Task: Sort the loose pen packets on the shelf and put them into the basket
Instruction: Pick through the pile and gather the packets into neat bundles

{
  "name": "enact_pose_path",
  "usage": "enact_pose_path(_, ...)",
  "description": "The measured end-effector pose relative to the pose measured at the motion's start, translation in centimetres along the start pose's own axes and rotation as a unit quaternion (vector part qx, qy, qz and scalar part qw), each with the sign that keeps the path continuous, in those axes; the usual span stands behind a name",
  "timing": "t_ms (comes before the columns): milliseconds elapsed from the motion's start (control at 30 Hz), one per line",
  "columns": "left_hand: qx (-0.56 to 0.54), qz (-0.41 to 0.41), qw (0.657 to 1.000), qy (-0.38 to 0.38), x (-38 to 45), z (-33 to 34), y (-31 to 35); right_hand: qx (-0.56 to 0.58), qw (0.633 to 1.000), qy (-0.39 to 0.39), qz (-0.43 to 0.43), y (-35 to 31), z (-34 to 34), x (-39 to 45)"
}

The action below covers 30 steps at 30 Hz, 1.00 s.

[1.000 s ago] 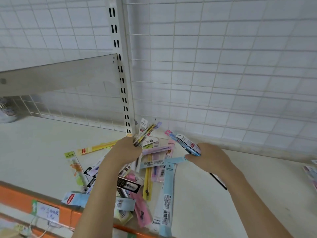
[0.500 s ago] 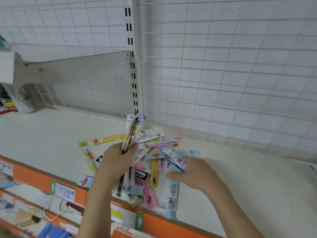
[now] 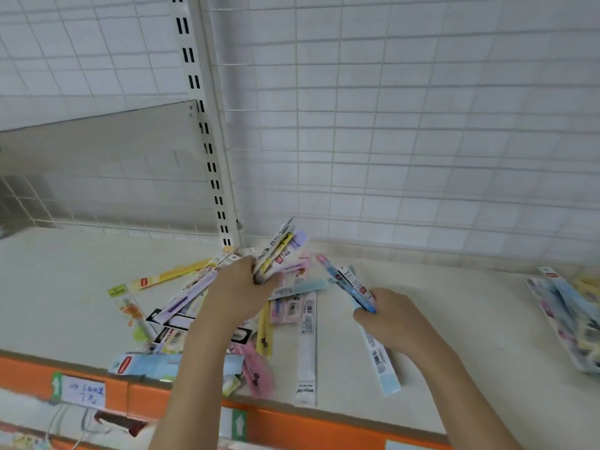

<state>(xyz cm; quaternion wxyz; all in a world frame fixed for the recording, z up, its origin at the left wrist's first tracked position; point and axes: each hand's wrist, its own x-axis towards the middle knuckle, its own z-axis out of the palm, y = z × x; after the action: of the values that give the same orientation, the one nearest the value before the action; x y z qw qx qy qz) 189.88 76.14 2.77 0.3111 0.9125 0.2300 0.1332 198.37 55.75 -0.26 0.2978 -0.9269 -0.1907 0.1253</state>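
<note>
1. The left hand (image 3: 238, 295) grips a fanned bundle of pen packets (image 3: 278, 248), its fingers curled round their lower ends so the tops splay up and back toward the wire grid wall (image 3: 422, 125). Holding them upright like this probably keeps the gathered ones apart from the unsorted heap below.

2. The right hand (image 3: 394, 319) pinches a blue packet (image 3: 349, 284) near its lower end, fingers closed on it, the packet tilted up and leftward toward the bundle. It looks ready to be added to the left hand's stack, though that is only a judgement.

3. The loose packets (image 3: 194, 306) lie in a criss-crossed heap on the shelf (image 3: 65, 287), under and around the left forearm; a long white packet (image 3: 306, 345) and a pale blue packet (image 3: 380, 362) lie apart from the heap, reaching toward the front edge. Most of the sorting seems not yet done.

4. A second pile of packets (image 3: 568, 316) lies well apart at the right edge of the shelf. No basket shows in this view.

5. The shelf is a pale, flat board with an orange front strip (image 3: 308, 427) carrying a handwritten price label (image 3: 86, 391). A slotted upright post (image 3: 207, 141) rises behind the heap, and a bare upper shelf (image 3: 97, 138) juts out on the left.
</note>
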Motion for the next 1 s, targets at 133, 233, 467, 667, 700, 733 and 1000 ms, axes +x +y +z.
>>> enact_pose_path(133, 0.092, 0.021, 0.995, -0.020, 2.3, 2.4, 0.9, 0.033, 0.997, 0.062, 0.027, 1.7, -1.0, -0.7)
enact_pose_path(233, 0.170, 0.032, 0.983, -0.052, 3.3, 4.1, 1.0, 0.026, 0.993, 0.115, 0.023, 2.3, -1.5, -1.5)
enact_pose_path(467, 0.229, 0.046, 0.967, -0.101, 4.7, 5.7, -0.1, 0.036, 0.986, 0.165, 0.016, 3.0, -2.0, -2.0)
enact_pose_path(667, 0.206, 0.057, 0.975, -0.055, 4.5, 3.8, 0.1, -0.025, 0.991, 0.132, -0.004, 2.8, -1.3, -1.5)
enact_pose_path(700, 0.191, 0.056, 0.979, -0.041, 4.3, 3.1, 0.2, -0.027, 0.992, 0.124, -0.006, 2.6, -1.2, -1.5)
enact_pose_path(733, 0.176, 0.050, 0.983, -0.027, 3.9, 2.4, 0.2, -0.025, 0.993, 0.115, -0.006, 2.5, -1.1, -1.4)
enact_pose_path(1000, -0.009, -0.043, 0.998, 0.048, -1.4, -0.8, -1.0, -0.055, 0.998, -0.010, -0.026, -0.6, 1.4, -0.5)
